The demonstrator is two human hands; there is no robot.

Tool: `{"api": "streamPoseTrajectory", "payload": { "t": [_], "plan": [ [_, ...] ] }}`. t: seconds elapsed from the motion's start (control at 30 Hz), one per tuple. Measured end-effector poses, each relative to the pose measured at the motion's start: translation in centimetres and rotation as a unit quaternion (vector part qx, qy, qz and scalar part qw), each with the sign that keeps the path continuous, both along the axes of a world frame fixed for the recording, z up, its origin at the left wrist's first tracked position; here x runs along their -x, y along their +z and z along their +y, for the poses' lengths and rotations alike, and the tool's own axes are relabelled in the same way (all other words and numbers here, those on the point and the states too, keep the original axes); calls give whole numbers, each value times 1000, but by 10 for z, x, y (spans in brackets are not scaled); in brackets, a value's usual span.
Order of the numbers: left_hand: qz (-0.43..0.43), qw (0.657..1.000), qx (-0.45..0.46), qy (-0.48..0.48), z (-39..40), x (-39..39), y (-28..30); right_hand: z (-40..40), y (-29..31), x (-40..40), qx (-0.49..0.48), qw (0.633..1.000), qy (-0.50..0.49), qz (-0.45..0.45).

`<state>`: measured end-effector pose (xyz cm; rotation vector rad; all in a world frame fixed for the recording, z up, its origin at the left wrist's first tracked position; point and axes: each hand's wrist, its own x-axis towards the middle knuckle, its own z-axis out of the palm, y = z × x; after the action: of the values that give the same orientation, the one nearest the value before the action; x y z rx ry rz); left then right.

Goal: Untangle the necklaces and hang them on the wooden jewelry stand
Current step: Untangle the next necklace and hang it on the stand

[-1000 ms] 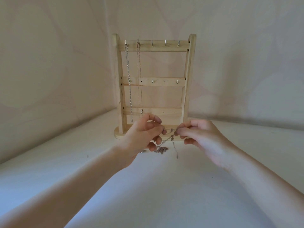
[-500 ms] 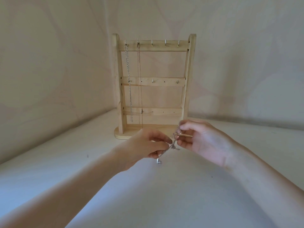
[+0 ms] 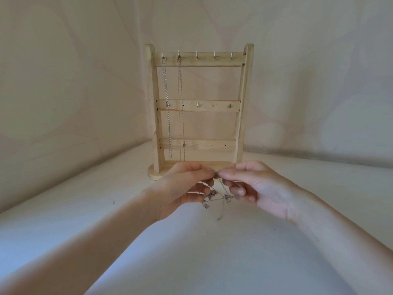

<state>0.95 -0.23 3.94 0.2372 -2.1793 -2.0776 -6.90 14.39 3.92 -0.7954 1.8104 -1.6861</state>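
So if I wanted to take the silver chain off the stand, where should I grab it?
Probably pinch the silver chain right at the top, just under its hook on the wooden stand's top bar, and lift up. Come from the front left: it hangs straight on the outermost hook, and the thinner chain hangs close on its right, so grabbing lower could snag that one.

- Left hand [image 3: 182, 188]: bare, with no ring, glove or watch on what shows; short, unpainted nails.
- Right hand [image 3: 255, 186]: bare as well, nails short and plain, no jewellery on the fingers or wrist.
- Both forearms: uncovered from the wrists back to the lower edge of the view, with no sleeve, cuff or strap on them.
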Motion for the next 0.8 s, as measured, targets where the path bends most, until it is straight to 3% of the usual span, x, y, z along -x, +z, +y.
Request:
{"api": "streamPoseTrajectory", "payload": {
  "t": [0.37,0.57,0.8],
  "plan": [
    [27,999,31,31,1,1,-3,0,3,-8,-110,990,24,86],
    [-25,997,63,-32,1,0,-5,2,1,1,-13,996,-65,57],
    [-49,987,128,-79,3,-3,-6,0,-1,-1,-10,998,-47,49]
  ]
}}
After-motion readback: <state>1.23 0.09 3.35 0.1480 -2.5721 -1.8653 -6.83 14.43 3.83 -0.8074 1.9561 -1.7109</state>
